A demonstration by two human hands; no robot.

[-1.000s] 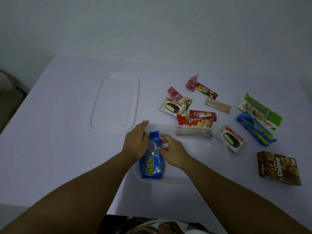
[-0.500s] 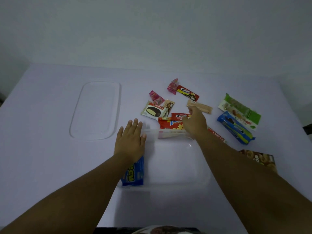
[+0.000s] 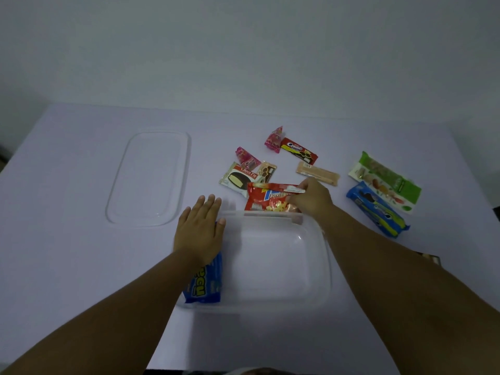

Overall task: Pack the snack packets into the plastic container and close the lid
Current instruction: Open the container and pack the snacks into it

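A clear plastic container (image 3: 319, 266) sits in front of me. A blue snack packet (image 3: 207, 284) lies inside along its left wall. My left hand (image 3: 200, 230) rests flat, fingers spread, on the container's left rim over that packet. My right hand (image 3: 311, 197) grips a red potato snack bag (image 3: 266, 198) lifted just behind the container's far rim. The clear lid (image 3: 151, 180) lies flat to the left. Loose packets lie behind: a Choco Pie (image 3: 238, 178), two pink candies (image 3: 274, 138), a red cream biscuit (image 3: 299, 154) and a beige wafer (image 3: 319, 173).
To the right lie a green-and-white packet (image 3: 384, 181) and a blue cookie packet (image 3: 377, 209). A brown box corner (image 3: 430, 258) peeks from behind my right forearm. A small brown wafer packet (image 3: 266, 171) sits by the Choco Pie. The table ends at a pale wall behind.
My right hand left the blue packet, reached beyond the container and took hold of the red potato snack bag, tilting it up. My left hand flattened over the blue packet.
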